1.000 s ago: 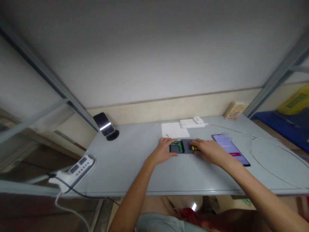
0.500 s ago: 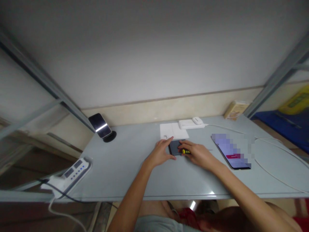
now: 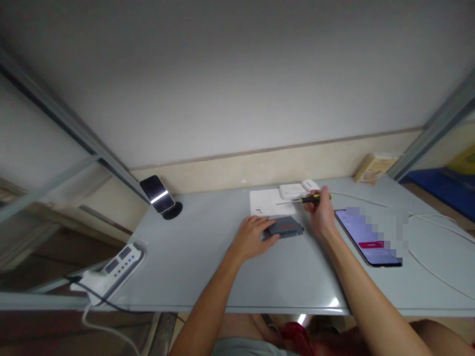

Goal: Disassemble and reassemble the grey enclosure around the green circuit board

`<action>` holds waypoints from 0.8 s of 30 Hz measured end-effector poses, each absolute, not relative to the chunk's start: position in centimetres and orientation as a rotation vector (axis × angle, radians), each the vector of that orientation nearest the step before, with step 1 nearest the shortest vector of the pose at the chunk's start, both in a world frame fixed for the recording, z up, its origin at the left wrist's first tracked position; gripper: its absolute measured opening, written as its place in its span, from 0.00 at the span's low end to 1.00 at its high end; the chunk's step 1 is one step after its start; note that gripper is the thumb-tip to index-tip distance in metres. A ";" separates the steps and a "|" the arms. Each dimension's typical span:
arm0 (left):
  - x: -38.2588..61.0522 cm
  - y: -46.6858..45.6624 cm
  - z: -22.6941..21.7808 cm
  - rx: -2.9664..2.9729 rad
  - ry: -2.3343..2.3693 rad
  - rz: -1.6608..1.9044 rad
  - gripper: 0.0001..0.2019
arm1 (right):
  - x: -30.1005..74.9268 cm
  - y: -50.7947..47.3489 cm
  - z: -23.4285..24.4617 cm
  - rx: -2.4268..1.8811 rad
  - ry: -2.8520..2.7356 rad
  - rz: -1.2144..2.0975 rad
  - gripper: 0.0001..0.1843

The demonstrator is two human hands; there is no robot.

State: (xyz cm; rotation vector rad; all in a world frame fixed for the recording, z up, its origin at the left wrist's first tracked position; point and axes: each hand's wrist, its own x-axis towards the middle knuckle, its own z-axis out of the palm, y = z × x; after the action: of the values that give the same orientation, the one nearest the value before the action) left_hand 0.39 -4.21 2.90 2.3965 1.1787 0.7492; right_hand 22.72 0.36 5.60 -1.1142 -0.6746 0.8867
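A small dark grey slotted box (image 3: 285, 227) with reddish markings rests on the table, its exact kind unclear. My left hand (image 3: 254, 236) grips its left end between thumb and fingers. In my right hand (image 3: 321, 210) is a screwdriver (image 3: 311, 199) with a black and yellow handle, fingers closed round it. Its thin shaft points left, over a sheet of white paper (image 3: 272, 200). A few tiny dark pieces (image 3: 259, 211), probably screws, lie at the paper's lower left.
White devices (image 3: 291, 191) with a cable sit behind the paper. A large phone (image 3: 365, 240) lies at right, a small box (image 3: 374, 168) by the wall. At left are a phone on a stand (image 3: 158, 194) and a power strip (image 3: 120, 267). Metal posts flank the table (image 3: 193, 267).
My right hand has lifted away from the dark box with the screwdriver, moving up and right. The box now shows its slotted side and reddish markings. My left hand stays at its left end.
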 end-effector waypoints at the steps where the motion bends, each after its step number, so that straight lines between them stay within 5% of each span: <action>1: 0.4 -4.2 3.0 2.381 1.200 0.777 0.17 | 22.5 0.4 5.1 -1.199 -0.670 0.873 0.32; 16: 0.4 -3.1 1.4 2.071 1.472 1.111 0.23 | 20.4 -1.3 3.3 -1.356 -1.156 0.770 0.31; 21: -0.6 -1.4 1.8 2.058 1.553 1.222 0.09 | 21.0 -1.3 3.0 -1.340 -1.014 0.844 0.31; 24: -1.1 0.2 2.3 2.247 1.463 1.081 0.12 | 21.2 -1.2 2.9 -1.322 -0.915 0.870 0.31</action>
State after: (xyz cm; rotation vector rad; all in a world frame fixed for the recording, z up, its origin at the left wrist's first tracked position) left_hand -1.07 0.22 2.30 2.2471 1.4632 1.0808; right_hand 21.21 -1.25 2.86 -1.3225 -0.9150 0.8696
